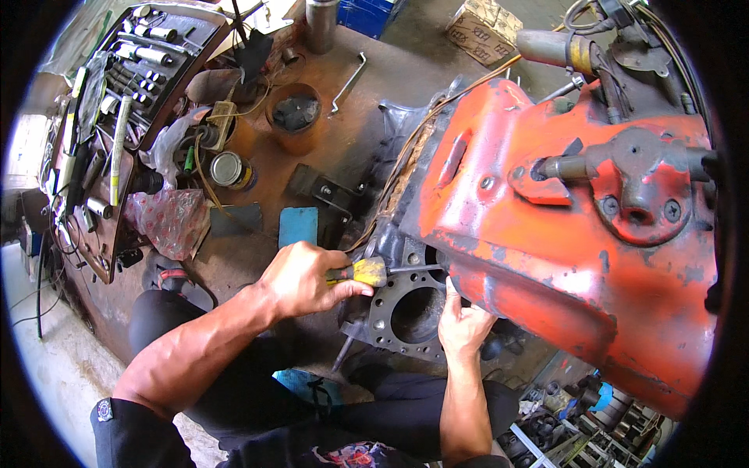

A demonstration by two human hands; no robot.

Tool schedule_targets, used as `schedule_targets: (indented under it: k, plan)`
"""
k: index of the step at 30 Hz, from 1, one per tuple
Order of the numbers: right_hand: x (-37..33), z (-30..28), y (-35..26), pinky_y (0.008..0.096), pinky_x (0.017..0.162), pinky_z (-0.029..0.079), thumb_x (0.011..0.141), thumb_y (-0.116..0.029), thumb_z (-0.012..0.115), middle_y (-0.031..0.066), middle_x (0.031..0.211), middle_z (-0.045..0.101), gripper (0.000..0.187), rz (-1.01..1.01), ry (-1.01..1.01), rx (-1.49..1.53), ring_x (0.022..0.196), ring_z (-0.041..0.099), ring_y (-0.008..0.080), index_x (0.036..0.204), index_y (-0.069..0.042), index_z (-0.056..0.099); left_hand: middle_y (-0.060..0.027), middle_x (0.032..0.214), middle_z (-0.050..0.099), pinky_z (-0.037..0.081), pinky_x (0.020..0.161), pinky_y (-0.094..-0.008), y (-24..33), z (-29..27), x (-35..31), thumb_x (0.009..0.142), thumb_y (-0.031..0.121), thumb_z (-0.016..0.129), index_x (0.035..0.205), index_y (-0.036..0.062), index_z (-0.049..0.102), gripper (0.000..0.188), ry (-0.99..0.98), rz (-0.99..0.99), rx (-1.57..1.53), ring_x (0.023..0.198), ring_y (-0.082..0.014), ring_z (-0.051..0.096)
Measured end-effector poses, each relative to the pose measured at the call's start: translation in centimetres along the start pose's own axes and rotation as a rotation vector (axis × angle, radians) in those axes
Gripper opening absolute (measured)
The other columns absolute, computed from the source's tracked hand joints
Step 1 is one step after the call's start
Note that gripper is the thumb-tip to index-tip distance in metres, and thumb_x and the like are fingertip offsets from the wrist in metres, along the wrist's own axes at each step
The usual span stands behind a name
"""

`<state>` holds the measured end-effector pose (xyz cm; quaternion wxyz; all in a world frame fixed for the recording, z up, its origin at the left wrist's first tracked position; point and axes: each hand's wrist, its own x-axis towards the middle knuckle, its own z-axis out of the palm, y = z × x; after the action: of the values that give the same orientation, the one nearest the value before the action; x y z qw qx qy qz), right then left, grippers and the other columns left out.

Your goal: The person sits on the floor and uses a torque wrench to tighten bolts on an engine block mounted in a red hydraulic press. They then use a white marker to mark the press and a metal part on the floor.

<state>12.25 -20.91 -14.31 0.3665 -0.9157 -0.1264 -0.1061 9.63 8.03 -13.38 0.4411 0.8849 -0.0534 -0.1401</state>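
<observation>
My left hand [300, 279] is wrapped round the yellow-and-black handle of a screwdriver [368, 271]. Its thin metal shaft points right, across the top of a grey engine block [380, 321] with large round bores. The shaft's end lies at the edge of a big orange-red metal housing [538, 226] with chipped paint. Below that edge, my right hand [466, 326] rests by the block, one finger stretched up close to the shaft's end. Its other fingers are partly hidden under the housing, and I see nothing held in it.
Sockets fill a tool case [144, 70] at the far left. A round tin [228, 169], a rusty pot [295, 117], a bent metal rod [349, 83] and a blue rectangular piece [298, 227] lie beyond my left hand. A cardboard box [484, 33] stands behind; metal parts [581, 421] lie lower right.
</observation>
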Motion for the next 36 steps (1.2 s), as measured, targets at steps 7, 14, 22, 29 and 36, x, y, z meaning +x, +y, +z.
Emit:
schedule_targets:
  k: [7, 14, 22, 29, 36]
  plan:
    - [0.5, 0.0, -0.6, 0.0446, 0.095, 0.047, 0.088, -0.009, 0.074, 0.0186, 0.106, 0.072, 0.022, 0.05, 0.021, -0.031, 0.102, 0.067, 0.0318, 0.105, 0.005, 0.069, -0.0197, 0.068, 0.065, 0.053, 0.06, -0.0451, 0.1, -0.3, 0.3, 0.08, 0.059, 0.076, 0.089, 0.0026, 0.073, 0.057, 0.018, 0.004, 0.041, 0.065, -0.0402, 0.066]
    - [1.6, -0.9, -3.0, 0.0488, 0.098, 0.045, 0.085, -0.022, 0.078, 0.0231, 0.113, 0.069, 0.037, 0.016, -0.042, -0.194, 0.11, 0.061, 0.0419, 0.111, 0.002, 0.069, -0.0222, 0.08, 0.071, 0.057, 0.076, -0.0481, 1.0, -2.2, 0.9, 0.08, 0.067, 0.069, 0.095, 0.0046, 0.074, 0.064, -0.064, -0.039, 0.204, 0.081, -0.04, 0.071]
    - [-2.3, -11.3, -7.1, 0.0412, 0.097, 0.051, 0.077, -0.023, 0.082, 0.0227, 0.115, 0.069, 0.052, 0.061, -0.297, -0.056, 0.106, 0.067, 0.035, 0.118, 0.004, 0.066, -0.0182, 0.087, 0.071, 0.055, 0.075, -0.0468, 5.4, -9.9, -7.0, 0.086, 0.055, 0.069, 0.098, 0.007, 0.07, 0.049, 0.138, 0.157, 0.321, 0.085, -0.0387, 0.07]
    - [-15.5, -22.0, -5.2, 0.0436, 0.096, 0.048, 0.089, -0.026, 0.072, 0.0249, 0.114, 0.067, 0.046, 0.362, -0.163, -0.369, 0.107, 0.065, 0.0371, 0.12, 0.008, 0.063, -0.0166, 0.097, 0.069, 0.053, 0.078, -0.042, -1.8, -22.1, -18.8, 0.086, 0.045, 0.073, 0.102, 0.0081, 0.069, 0.04, 0.812, -0.161, 0.479, 0.089, -0.0359, 0.068]
    - [-18.6, -21.4, -4.7, 0.0432, 0.095, 0.047, 0.093, -0.03, 0.067, 0.0246, 0.112, 0.067, 0.043, 0.19, 0.11, -0.336, 0.104, 0.063, 0.0394, 0.116, 0.006, 0.064, -0.024, 0.101, 0.067, 0.053, 0.085, -0.0465, -9.4, -24.2, -20.1, 0.086, 0.049, 0.071, 0.115, 0.0056, 0.068, 0.052, 0.877, -0.465, 0.508, 0.097, -0.0387, 0.066]
